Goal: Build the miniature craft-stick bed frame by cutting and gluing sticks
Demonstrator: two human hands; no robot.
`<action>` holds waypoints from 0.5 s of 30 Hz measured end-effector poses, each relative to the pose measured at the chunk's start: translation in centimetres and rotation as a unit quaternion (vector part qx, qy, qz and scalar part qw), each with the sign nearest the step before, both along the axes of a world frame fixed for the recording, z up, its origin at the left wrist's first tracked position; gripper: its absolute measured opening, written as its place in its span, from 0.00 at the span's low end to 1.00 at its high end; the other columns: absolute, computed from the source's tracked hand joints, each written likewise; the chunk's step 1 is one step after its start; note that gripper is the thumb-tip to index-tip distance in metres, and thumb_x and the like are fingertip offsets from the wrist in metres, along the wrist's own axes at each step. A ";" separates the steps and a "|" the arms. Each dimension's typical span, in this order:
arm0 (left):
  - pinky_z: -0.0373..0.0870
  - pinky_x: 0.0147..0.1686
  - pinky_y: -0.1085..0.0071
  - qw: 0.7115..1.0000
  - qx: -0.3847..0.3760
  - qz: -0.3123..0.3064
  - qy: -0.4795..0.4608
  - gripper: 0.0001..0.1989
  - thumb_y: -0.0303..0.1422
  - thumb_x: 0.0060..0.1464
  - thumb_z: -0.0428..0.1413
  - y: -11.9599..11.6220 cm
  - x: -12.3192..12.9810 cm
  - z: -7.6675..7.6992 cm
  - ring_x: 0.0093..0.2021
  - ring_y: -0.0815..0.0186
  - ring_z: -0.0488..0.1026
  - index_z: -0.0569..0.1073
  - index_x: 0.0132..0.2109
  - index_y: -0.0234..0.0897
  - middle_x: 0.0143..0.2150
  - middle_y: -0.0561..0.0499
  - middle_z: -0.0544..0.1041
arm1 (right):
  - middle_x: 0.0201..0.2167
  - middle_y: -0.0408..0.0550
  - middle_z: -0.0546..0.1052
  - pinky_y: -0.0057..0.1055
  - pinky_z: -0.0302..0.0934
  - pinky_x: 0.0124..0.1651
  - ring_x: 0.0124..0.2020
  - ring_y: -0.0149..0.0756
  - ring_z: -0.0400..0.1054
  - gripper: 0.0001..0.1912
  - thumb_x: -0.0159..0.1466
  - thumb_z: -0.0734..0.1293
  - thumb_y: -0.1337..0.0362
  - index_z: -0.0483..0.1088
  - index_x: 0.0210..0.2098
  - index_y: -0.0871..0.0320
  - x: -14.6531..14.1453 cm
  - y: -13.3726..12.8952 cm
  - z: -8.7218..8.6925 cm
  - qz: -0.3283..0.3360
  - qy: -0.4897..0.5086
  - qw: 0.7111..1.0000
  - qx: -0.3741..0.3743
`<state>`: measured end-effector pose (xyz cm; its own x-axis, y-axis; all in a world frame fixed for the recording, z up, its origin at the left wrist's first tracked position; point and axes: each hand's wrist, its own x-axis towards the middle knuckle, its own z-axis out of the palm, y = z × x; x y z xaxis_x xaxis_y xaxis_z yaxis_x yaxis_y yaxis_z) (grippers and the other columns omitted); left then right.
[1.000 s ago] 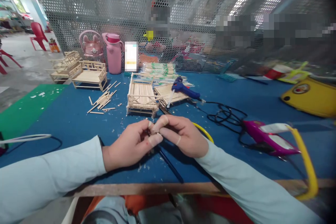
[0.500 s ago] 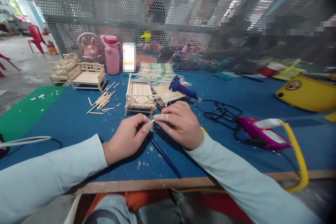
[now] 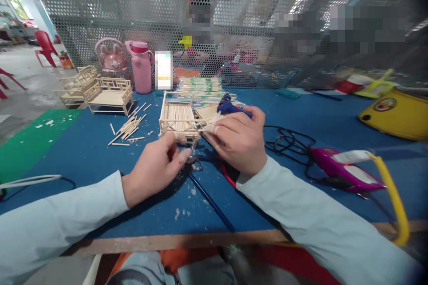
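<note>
My right hand [image 3: 239, 140] is raised beside the miniature wooden bench, its thumb and fingers pinched on a short wooden stick [image 3: 201, 130] that points toward the bench's right front corner. Whether the stick touches the bench [image 3: 179, 116] is unclear. My left hand [image 3: 155, 167] is at the bench's front left, thumb and index finger apart, nothing visible between them. Fingertips overlap the bench's front edge; contact is unclear. Below lies a pair of pliers [image 3: 193, 159], with red showing under my right hand. A blue glue gun [image 3: 229, 106] lies behind that hand, partly covered.
Loose short sticks [image 3: 129, 129] lie left of the bench. Finished-looking miniature benches [image 3: 110, 95] stand further left. A dark blue rod [image 3: 214, 205] lies in front. Right are a black cable [image 3: 284, 140], a purple device [image 3: 344, 169] and a yellow bag [image 3: 397, 116]. A pink bottle [image 3: 142, 71] stands behind.
My hands have separated. The right hand has moved up and right with the short stick, toward the bench's corner. My left hand has let go and shifted slightly left, uncovering the pliers.
</note>
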<state>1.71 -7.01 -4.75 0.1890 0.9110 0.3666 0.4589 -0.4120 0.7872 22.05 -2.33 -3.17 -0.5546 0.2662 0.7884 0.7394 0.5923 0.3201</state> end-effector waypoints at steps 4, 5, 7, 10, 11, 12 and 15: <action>0.63 0.48 0.68 0.973 0.213 0.063 0.063 0.20 0.32 0.51 0.57 1.1 -1.2 2.0 0.44 0.62 0.69 0.67 0.51 0.37 0.42 0.47 0.73 | 0.24 0.39 0.76 0.45 0.50 0.52 0.32 0.34 0.64 0.10 0.61 0.65 0.64 0.69 0.23 0.53 -0.4 0.2 0.1 -0.028 -0.021 0.999 0.024; 0.60 0.53 0.65 0.963 0.249 0.040 0.093 0.23 0.31 0.50 0.58 1.7 -1.3 2.5 0.50 0.59 0.67 0.65 0.54 0.36 0.47 0.45 0.73 | 0.23 0.40 0.76 0.45 0.50 0.52 0.32 0.34 0.63 0.10 0.61 0.65 0.64 0.69 0.23 0.53 -0.5 0.1 0.1 -0.032 -0.021 0.999 0.026; 0.53 0.60 0.59 0.954 0.255 0.001 0.155 0.29 0.29 0.48 0.59 2.8 -1.4 3.6 0.58 0.55 0.62 0.62 0.57 0.35 0.55 0.42 0.69 | 0.23 0.41 0.75 0.45 0.50 0.52 0.32 0.35 0.63 0.11 0.61 0.65 0.63 0.68 0.22 0.54 -0.7 0.0 0.2 -0.038 -0.020 0.999 0.025; 0.39 0.64 0.50 0.951 0.213 -0.042 0.218 0.34 0.27 0.46 0.60 4.2 -0.9 4.5 0.60 0.53 0.61 0.59 0.60 0.36 0.56 0.43 0.70 | 0.23 0.41 0.74 0.45 0.51 0.51 0.31 0.35 0.63 0.12 0.62 0.64 0.63 0.67 0.22 0.55 -0.9 -0.3 0.3 -0.050 -0.022 0.998 0.020; 0.36 0.64 0.49 0.952 0.199 -0.053 0.228 0.35 0.27 0.46 0.60 4.5 -0.7 4.7 0.60 0.53 0.62 0.58 0.61 0.37 0.54 0.44 0.71 | 0.22 0.41 0.74 0.45 0.51 0.51 0.31 0.35 0.62 0.12 0.62 0.64 0.63 0.67 0.22 0.54 -0.9 -0.4 0.4 -0.053 -0.024 0.998 0.021; 0.35 0.64 0.48 0.952 0.186 -0.063 0.233 0.36 0.27 0.46 0.60 4.7 -0.4 4.8 0.59 0.53 0.63 0.57 0.62 0.37 0.53 0.44 0.72 | 0.22 0.41 0.74 0.45 0.50 0.52 0.31 0.35 0.62 0.13 0.63 0.64 0.63 0.67 0.22 0.54 -0.9 -0.4 0.4 -0.056 -0.025 0.998 0.022; 0.37 0.63 0.47 0.956 0.153 -0.075 0.239 0.39 0.25 0.45 0.59 5.3 0.1 4.8 0.56 0.53 0.67 0.55 0.63 0.37 0.49 0.45 0.73 | 0.22 0.41 0.73 0.45 0.49 0.53 0.31 0.35 0.62 0.13 0.64 0.62 0.64 0.67 0.22 0.54 -1.0 -0.5 0.4 -0.061 -0.035 0.997 0.028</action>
